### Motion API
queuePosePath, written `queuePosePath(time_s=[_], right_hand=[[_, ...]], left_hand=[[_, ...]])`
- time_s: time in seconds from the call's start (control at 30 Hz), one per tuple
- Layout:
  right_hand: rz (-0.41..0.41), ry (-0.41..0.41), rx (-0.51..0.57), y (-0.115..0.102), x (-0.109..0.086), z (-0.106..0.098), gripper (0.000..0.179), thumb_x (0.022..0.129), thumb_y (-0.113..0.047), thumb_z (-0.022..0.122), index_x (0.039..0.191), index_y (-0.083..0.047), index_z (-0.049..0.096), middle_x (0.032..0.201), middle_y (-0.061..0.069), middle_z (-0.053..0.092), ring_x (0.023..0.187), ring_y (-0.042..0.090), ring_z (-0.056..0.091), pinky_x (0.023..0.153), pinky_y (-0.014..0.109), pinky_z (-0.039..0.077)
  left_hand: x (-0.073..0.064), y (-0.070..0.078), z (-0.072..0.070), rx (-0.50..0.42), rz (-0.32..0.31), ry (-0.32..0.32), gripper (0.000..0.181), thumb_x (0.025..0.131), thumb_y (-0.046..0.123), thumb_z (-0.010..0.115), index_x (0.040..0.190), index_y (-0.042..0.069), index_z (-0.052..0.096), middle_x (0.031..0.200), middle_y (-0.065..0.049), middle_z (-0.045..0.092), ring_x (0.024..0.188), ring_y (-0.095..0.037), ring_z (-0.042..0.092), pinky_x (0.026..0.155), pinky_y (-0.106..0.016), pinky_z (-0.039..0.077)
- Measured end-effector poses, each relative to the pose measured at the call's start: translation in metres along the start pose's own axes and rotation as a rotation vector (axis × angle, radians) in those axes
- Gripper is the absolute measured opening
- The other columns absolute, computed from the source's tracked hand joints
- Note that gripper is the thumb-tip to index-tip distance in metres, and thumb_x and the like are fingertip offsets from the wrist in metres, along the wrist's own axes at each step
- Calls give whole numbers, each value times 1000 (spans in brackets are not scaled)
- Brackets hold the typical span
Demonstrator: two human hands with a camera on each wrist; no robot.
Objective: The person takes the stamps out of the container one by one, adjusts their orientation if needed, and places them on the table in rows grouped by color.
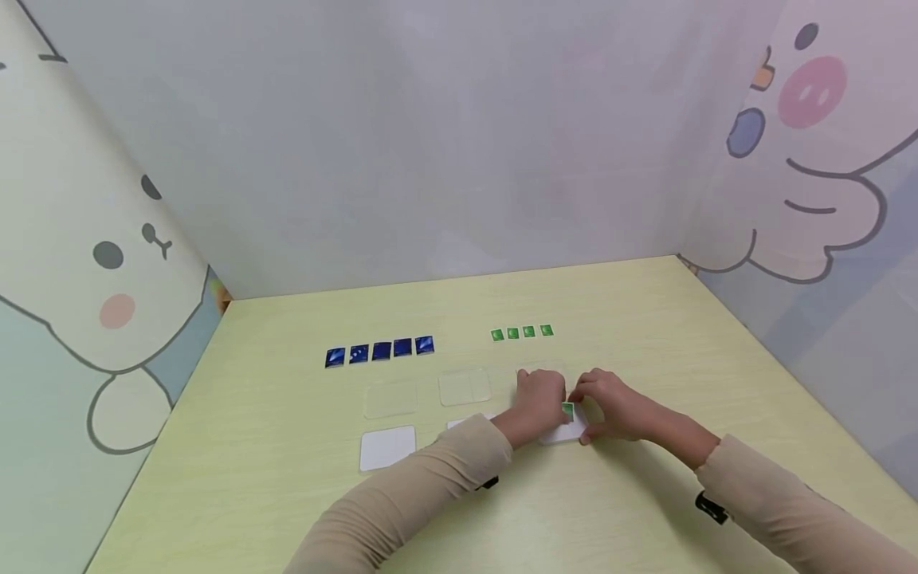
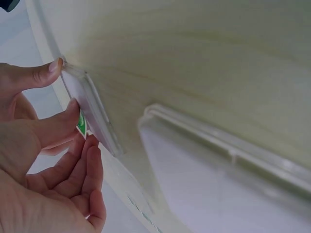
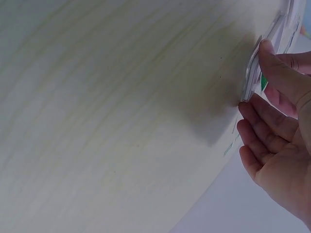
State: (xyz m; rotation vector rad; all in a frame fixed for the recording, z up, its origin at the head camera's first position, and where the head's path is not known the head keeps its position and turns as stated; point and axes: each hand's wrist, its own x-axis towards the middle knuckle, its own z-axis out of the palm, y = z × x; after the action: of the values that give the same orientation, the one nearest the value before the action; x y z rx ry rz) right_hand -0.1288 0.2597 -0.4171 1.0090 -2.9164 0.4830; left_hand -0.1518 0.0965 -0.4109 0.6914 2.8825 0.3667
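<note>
Over a flat white case with clear edges [image 1: 562, 435], my left hand [image 1: 538, 404] pinches a small green card [image 1: 568, 410] between thumb and fingers. The card also shows as a green corner [image 2: 81, 124] in the left wrist view. From the right side my right hand [image 1: 618, 406] grips the same case, its thumb at the near edge and fingertips at the far edge. In the right wrist view the case [image 3: 250, 73] appears edge-on under the right thumb. My left hand partly covers the case and card.
Behind lie a row of several dark blue cards [image 1: 382, 351] and a row of several green cards [image 1: 528, 332]. Clear plastic lids [image 1: 390, 399] lie in front of them. Another white case [image 1: 387, 448] is at left, with one more partly behind my left sleeve [image 1: 430, 478].
</note>
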Motion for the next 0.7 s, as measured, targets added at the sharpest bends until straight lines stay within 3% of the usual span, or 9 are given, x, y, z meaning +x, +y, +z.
queuePosePath(time_s=[0.2, 0.33, 0.5, 0.7], right_hand=[[28, -13, -8, -1, 1, 1, 45, 61, -27, 92, 95, -5, 71, 90, 0, 68, 88, 18, 58, 82, 38, 48], [41, -26, -2, 0, 2, 1, 45, 62, -27, 92, 95, -5, 71, 91, 0, 69, 89, 18, 58, 82, 38, 49], [63, -55, 11, 0, 2, -2, 47, 62, -28, 92, 97, -5, 71, 92, 0, 69, 89, 17, 57, 81, 36, 49], [62, -53, -3, 0, 1, -2, 47, 62, -28, 92, 96, -5, 71, 91, 0, 68, 88, 17, 56, 81, 36, 48]], left_hand=[[0, -2, -2, 10, -2, 27, 14, 77, 24, 82, 76, 20, 68, 72, 10, 65, 70, -8, 53, 75, -27, 33], [-1, -4, -5, -34, 6, 35, 10, 77, 17, 79, 75, 20, 69, 74, 10, 67, 72, -8, 55, 76, -27, 34], [0, -10, -7, -141, 17, 26, 7, 78, 12, 76, 75, 18, 72, 77, 8, 70, 77, -10, 58, 80, -29, 40], [3, -16, -12, -321, -37, -64, 8, 79, 11, 75, 72, 14, 73, 75, 5, 69, 77, -11, 57, 82, -31, 43]])
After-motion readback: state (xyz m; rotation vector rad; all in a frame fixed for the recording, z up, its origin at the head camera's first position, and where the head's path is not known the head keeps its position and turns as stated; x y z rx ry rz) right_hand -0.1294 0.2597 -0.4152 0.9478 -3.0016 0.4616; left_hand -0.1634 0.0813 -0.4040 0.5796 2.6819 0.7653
